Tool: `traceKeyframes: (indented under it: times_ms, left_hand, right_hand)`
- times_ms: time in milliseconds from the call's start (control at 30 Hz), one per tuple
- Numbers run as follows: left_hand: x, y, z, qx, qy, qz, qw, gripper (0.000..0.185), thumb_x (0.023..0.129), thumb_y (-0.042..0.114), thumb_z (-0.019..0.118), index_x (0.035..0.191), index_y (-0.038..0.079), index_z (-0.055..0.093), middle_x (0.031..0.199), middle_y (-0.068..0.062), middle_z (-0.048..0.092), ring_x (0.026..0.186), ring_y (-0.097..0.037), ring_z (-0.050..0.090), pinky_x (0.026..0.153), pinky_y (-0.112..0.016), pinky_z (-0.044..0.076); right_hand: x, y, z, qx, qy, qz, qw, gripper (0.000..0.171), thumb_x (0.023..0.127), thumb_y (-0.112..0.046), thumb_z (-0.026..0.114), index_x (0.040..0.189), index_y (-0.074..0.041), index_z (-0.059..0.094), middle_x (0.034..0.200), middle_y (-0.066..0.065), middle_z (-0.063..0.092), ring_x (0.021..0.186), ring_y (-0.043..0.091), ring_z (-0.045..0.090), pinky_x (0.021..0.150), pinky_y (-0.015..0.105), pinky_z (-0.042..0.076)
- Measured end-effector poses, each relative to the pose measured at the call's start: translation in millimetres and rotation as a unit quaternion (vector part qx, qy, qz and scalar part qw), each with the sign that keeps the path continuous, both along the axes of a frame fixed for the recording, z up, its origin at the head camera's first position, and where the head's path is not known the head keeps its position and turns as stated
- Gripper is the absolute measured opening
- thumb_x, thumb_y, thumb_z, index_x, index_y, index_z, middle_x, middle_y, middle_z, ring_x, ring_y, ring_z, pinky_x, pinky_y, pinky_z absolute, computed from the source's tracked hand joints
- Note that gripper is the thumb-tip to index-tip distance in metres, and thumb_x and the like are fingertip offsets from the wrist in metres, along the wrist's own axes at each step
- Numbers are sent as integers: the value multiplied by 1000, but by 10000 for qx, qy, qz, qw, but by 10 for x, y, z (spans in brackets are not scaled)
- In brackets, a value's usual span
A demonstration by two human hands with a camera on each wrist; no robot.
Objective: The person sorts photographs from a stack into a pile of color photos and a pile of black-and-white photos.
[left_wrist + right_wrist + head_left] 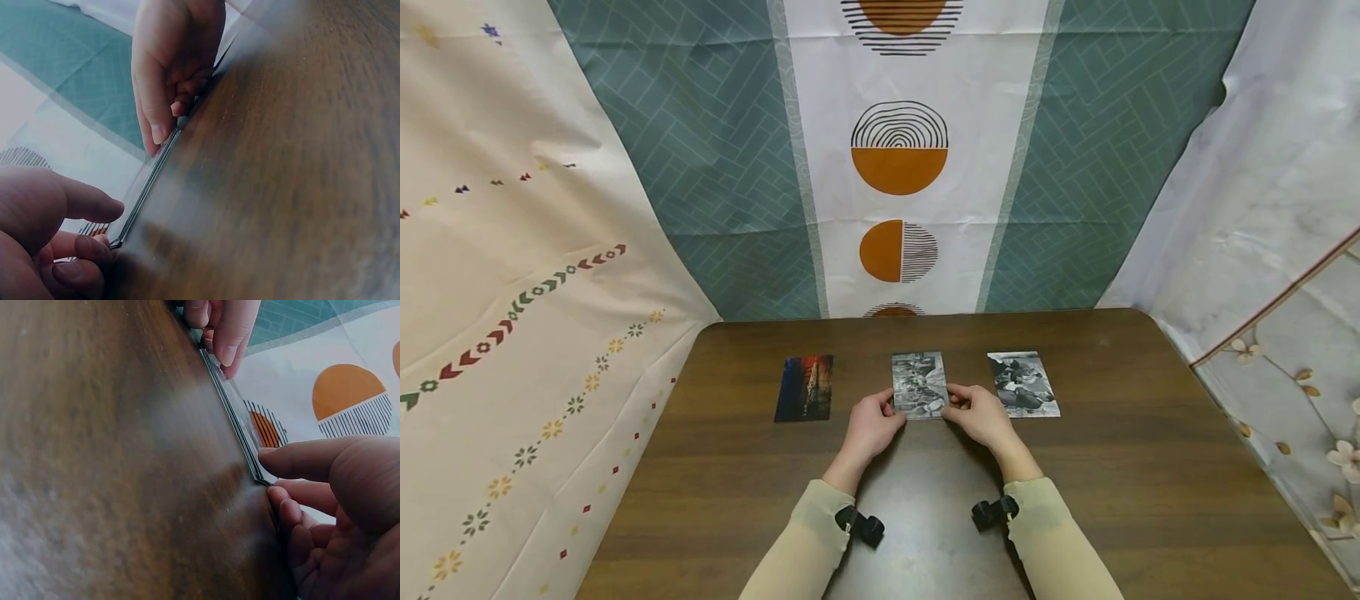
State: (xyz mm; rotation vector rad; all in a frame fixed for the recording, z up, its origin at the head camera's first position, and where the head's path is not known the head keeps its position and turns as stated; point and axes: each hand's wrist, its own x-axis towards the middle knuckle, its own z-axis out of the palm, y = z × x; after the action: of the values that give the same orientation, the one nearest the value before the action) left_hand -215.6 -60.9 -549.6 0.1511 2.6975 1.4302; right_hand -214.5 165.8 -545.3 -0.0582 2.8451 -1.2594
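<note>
**Both hands on the middle photo stack**

Patterned cloths hung behind and beside a dark wooden table [1075, 500], the rear one teal with orange half-circles. Three sets of pictures lay in a row towards twelve o'clock: a colourful photo [804, 388] at ten o'clock of the hands, a black-and-white stack [918, 383] in the middle, and another black-and-white photo [1023, 383] at two o'clock. The left hand [872, 427] pinched the stack's near left corner, thumb above and curled fingers below; the right hand [981, 417] pinched the near right corner likewise. Wrist views showed several thin sheets lying flat on the wood
</note>
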Motion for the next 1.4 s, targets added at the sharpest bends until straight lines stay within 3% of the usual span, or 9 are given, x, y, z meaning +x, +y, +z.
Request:
traceKeyframes:
  times_ms: [433,600,900,1067,1167,1400]
  left_hand:
    - [-2,-5,-2,243,-4,207,9995,54,90,8,75,143,-3,65,80,1,56,67,-14,47,75,-35,44]
    - [-10,-13,-32,695,-115,317,9970,51,92,7,76,141,-3,66,82,0,55,71,-15,48,76,-35,43]
    - [-9,-11,-56,2015,-300,666,9768,47,92,4,78,138,-1,68,95,-5,59,83,-16,52,78,-30,45]
    - [1,-16,-46,2435,-347,749,9664,51,93,0,74,143,0,65,101,-9,64,69,-12,55,64,-25,49]
    - [-2,-13,-39,2513,-213,900,9635,49,94,1,74,142,2,67,95,-7,67,66,-12,56,63,-26,49]
    - [0,-18,-12,2344,18,1093,9660,44,93,6,79,137,10,74,87,-3,69,70,-12,56,66,-27,46]
  right_hand:
    - [-9,16,-1,-302,-128,89,9994,51,93,-21,81,140,-3,70,112,8,73,90,21,64,83,42,50]
    - [-16,26,-12,-593,-212,104,9980,51,95,-19,80,142,-4,69,115,9,73,91,21,63,81,38,49]
    - [0,45,33,-1418,-395,89,9891,54,98,-14,77,149,-3,62,114,12,73,102,26,65,84,34,51]
    - [3,9,60,-1606,-370,48,9863,57,98,-14,78,152,-6,61,111,10,77,105,25,67,86,34,51]
    - [6,-20,73,-1701,-335,-43,9848,58,98,-14,78,153,-10,61,106,7,78,101,23,66,84,35,49]
    - [32,-39,80,-1994,-312,-171,9793,59,97,-13,79,154,-13,61,99,5,79,96,18,65,80,34,47]
